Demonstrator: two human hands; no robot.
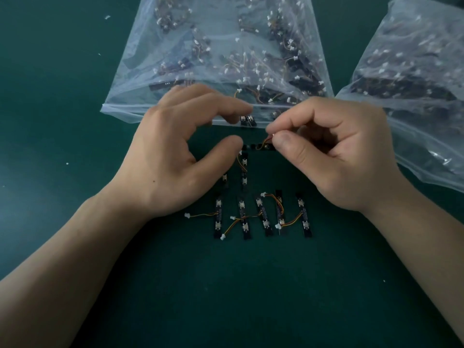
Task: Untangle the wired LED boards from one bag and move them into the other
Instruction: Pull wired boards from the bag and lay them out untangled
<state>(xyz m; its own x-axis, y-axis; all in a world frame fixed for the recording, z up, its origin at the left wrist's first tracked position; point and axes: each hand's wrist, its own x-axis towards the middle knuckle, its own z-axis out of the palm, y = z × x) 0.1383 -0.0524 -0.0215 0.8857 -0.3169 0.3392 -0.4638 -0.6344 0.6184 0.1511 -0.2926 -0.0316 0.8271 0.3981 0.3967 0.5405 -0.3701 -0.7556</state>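
A clear plastic bag [140, 71] full of tangled black LED boards lies at the top centre, mouth toward me. A second clear bag [426, 116] with more boards lies at the right. My right hand [331, 159] pinches the white connector and orange wire of a black LED board [258, 147] lying crosswise just below the first bag's mouth. My left hand [175, 156] hovers with fingers spread, its thumb tip touching that board's left end. Several untangled boards [262, 217] lie in a row on the mat below my hands, wires trailing.
A dark green mat [251, 297] covers the table. A few white specks [107, 17] lie on it at the left and lower right. Two more boards [244, 169] lie upright between my hands.
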